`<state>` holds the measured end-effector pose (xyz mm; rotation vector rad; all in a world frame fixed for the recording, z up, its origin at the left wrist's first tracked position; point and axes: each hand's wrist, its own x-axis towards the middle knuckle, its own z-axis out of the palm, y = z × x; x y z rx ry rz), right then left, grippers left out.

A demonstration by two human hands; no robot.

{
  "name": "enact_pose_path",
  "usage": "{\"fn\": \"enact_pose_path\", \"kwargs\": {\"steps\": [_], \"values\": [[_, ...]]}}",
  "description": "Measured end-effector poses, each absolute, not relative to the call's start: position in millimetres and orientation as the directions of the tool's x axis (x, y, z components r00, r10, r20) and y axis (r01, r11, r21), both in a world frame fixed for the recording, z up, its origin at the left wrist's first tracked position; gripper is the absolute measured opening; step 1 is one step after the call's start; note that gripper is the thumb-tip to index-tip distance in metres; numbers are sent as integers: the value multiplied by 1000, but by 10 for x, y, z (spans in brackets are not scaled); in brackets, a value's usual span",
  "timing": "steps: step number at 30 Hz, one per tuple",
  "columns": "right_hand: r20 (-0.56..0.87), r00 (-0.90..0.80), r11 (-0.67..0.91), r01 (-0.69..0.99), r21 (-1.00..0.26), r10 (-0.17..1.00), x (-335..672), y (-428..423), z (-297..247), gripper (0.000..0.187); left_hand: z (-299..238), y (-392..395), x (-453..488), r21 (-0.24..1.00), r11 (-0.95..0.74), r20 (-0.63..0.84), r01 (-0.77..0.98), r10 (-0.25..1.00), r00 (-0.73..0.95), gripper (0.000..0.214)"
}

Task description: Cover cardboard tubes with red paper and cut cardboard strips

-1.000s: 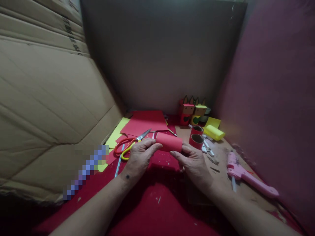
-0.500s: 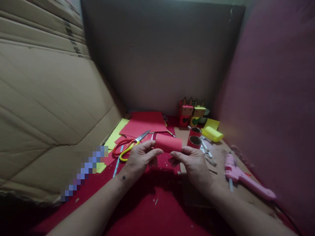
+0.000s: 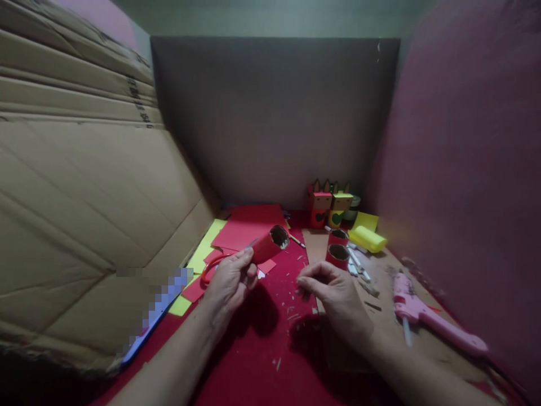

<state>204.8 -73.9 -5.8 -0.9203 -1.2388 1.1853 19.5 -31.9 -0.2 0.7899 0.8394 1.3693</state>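
Observation:
My left hand (image 3: pixel 231 282) grips a cardboard tube (image 3: pixel 265 248) wrapped in red paper, tilted up to the right, its hollow brown end showing. Apart from it on the right, my right hand (image 3: pixel 336 296) is closed with thumb and fingertips pinched together. Whatever may be between those fingertips is too small to make out. Just beyond the right hand, two more red-wrapped tubes (image 3: pixel 337 264) stand upright, one behind the other. Red-handled scissors (image 3: pixel 210 272) lie partly hidden behind my left hand and the held tube.
Red paper sheets (image 3: pixel 249 223) and yellow paper (image 3: pixel 205 248) lie at back left. Two animal-faced tube figures (image 3: pixel 321 206) stand at the back. Rolled yellow paper (image 3: pixel 367 239), white pens (image 3: pixel 359 264) and a pink glue gun (image 3: pixel 439 327) rest on cardboard at right. Cardboard (image 3: pixel 63 208) walls the left side.
The red tube, earlier held level between both hands, is now in my left hand alone and turned open end toward the view. My right hand has let go and moved away, lower right.

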Motion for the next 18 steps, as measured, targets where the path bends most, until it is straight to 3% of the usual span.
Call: {"fn": "enact_pose_path", "kwargs": {"steps": [11, 15, 18], "values": [[152, -158, 145, -57, -988, 976, 1997, -776, -103, 22, 45, -362, 202, 804, 286, -204, -521, 956, 210, 13], [296, -46, 293, -57, -954, 954, 2014, -763, -113, 10, 24, -373, 211, 804, 328, -211, -496, 937, 276, 15], [309, -52, 303, -94, -948, 950, 2016, -778, -99, 11, 17, -386, 216, 800, 364, -229, -478, 920, 317, 16]]}}
